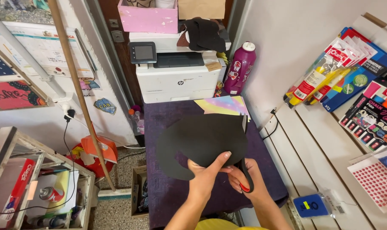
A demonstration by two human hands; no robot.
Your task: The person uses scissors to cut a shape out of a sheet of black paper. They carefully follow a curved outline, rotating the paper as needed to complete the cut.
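While pinching black sheet (200,142) at lower centre with left hand (206,174), right hand (244,181) closed round scissors (244,164), blades at sheet's right edge.

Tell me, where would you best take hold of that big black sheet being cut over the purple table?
Probably at its lower edge, from the near side, where the left hand already pinches the black sheet. It is thin, floppy and held flat. The scissors in the right hand work along its right edge, so fingers are safer kept left of the blades.
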